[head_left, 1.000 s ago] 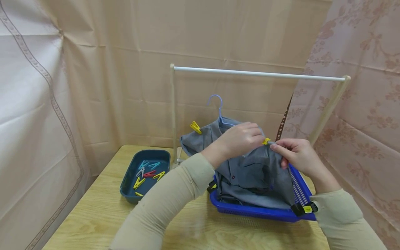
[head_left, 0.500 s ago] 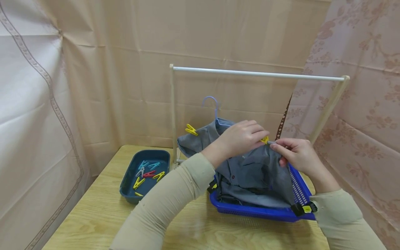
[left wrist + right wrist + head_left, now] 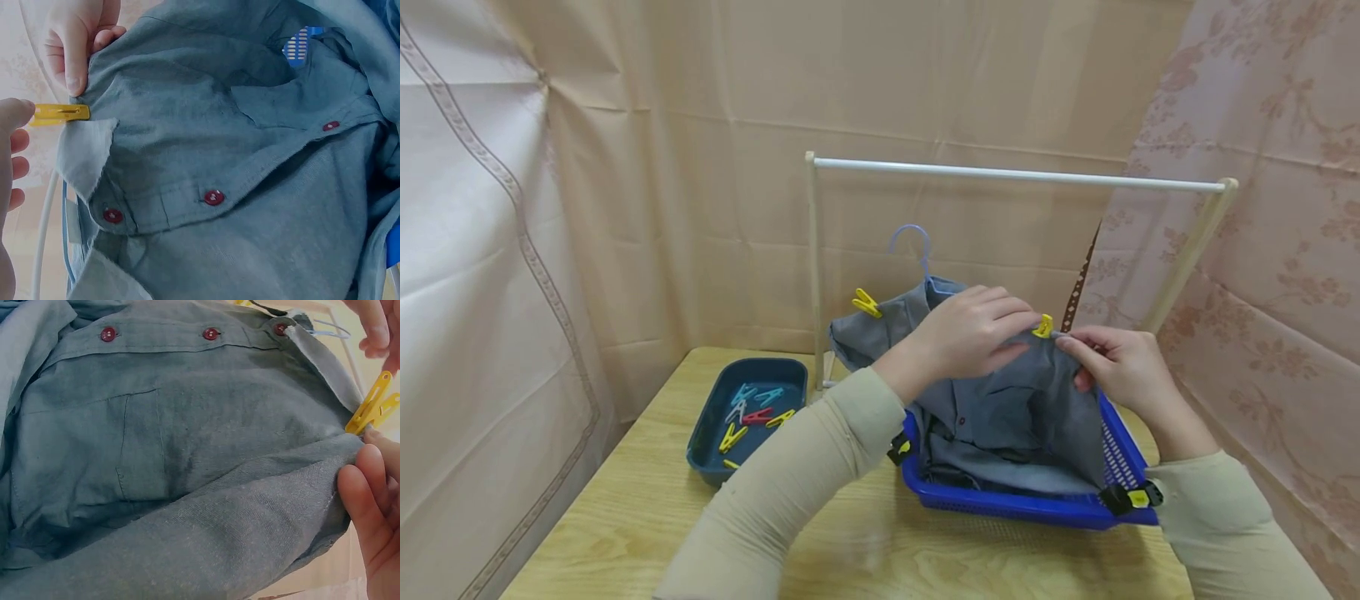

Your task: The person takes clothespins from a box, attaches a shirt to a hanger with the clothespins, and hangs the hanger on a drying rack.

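Head view: latest change?

Left hand (image 3: 973,329), one: fingers loosened, grip now released from the yellow clothespin (image 3: 1043,326), where they were pinching it; whether a fingertip touches, cannot tell. Meaning, as judged: the clothespin seems to hold by its own bite, so this shoulder looks clipped

Right hand?

Right hand (image 3: 1116,362), one: pinching shoulder cloth of the grey shirt (image 3: 1000,408), just beside the clothespin

Shirt: place and bearing?

On a blue hanger (image 3: 912,227), below the white rail (image 3: 1015,173), lower part in the blue basket (image 3: 1000,504). Collar end up, long axis running down towards the basket's near rim; hanger hook upward, apart from the rail. Clothespin: handles up, long axis near upright
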`<state>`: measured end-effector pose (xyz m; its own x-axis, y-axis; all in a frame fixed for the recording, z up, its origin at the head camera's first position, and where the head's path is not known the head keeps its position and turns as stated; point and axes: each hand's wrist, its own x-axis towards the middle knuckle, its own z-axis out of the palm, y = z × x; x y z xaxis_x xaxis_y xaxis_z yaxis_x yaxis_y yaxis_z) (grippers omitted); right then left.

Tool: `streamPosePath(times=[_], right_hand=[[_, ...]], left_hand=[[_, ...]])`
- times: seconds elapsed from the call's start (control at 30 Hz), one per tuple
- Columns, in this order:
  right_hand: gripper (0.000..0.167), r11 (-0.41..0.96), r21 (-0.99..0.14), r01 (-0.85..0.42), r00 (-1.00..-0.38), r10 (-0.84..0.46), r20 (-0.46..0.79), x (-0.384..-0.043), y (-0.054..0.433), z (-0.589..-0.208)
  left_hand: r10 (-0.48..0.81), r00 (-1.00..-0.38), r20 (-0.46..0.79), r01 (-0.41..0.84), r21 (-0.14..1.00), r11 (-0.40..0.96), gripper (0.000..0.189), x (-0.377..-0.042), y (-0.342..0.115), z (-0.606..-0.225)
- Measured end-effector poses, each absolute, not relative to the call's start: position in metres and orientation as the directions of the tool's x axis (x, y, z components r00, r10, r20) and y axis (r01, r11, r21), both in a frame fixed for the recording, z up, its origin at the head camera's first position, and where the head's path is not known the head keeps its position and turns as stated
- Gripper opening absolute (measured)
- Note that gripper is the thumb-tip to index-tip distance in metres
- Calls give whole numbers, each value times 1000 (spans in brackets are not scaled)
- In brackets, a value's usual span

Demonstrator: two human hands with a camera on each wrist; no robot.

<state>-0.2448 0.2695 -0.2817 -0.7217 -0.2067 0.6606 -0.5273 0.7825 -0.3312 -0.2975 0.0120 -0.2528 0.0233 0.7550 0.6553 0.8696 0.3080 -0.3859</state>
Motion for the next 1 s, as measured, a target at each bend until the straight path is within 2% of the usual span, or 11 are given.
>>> streamPosePath(times=[0.23, 0.43, 0.67, 1.0], right_hand=[[8, 803, -335, -493, -730, -172, 662, -244, 273, -281], [10, 809, -346, -475, -731, -144, 667, -242, 275, -279], [17, 803, -422, -422, -776, -80, 625, -240, 280, -278], [20, 792, -457, -405, -769, -24, 638, -241, 284, -277]], left_hand=[[751, 4, 661, 849, -398, 347, 36, -299, 0, -253], [730, 20, 683, 855, -391, 342, 33, -301, -8, -253], [709, 32, 704, 863, -378, 336, 32, -304, -19, -252], [699, -11, 715, 871, -337, 358, 37, -308, -33, -253]])
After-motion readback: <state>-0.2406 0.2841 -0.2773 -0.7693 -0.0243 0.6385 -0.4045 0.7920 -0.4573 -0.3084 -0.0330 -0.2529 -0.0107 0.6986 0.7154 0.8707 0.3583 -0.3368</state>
